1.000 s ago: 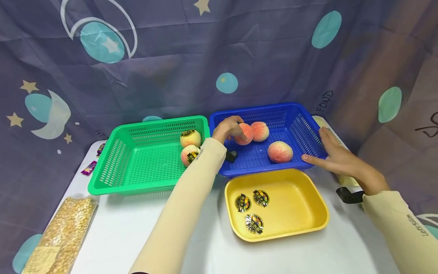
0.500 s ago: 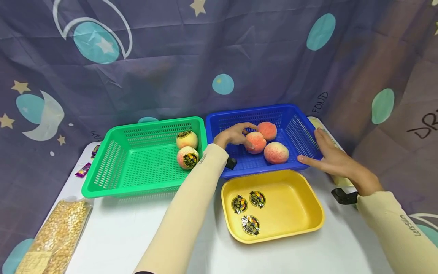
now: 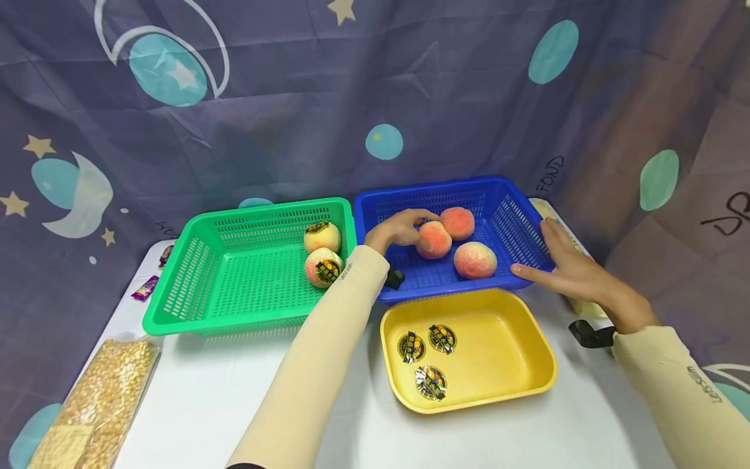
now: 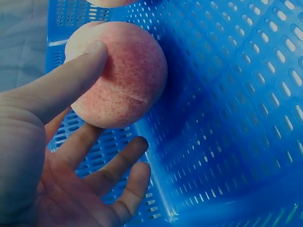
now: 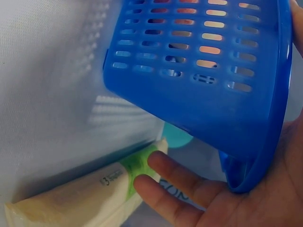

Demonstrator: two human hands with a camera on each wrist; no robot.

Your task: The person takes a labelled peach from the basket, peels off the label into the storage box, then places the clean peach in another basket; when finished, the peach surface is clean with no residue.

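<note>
Left hand (image 3: 401, 229) reaches into the blue basket (image 3: 515, 220), thumb laid on top of a peach (image 3: 434, 239), fingers spread loosely under and beside it. From the wrist view this looks like touching more than a firm hold; I cannot tell if the fingers bear any weight.

Right hand (image 3: 571, 267) lies flat, fingers straight, against the basket's outer right wall, steadying it.

Two more peaches (image 3: 475, 259) sit just right of the left hand, one touching the held fruit.

Risks: a loose thumb-only contact could let the round peach roll off into its neighbours. The right palm's push may slide the light basket toward the yellow tray (image 3: 527, 345) near the person.
</note>
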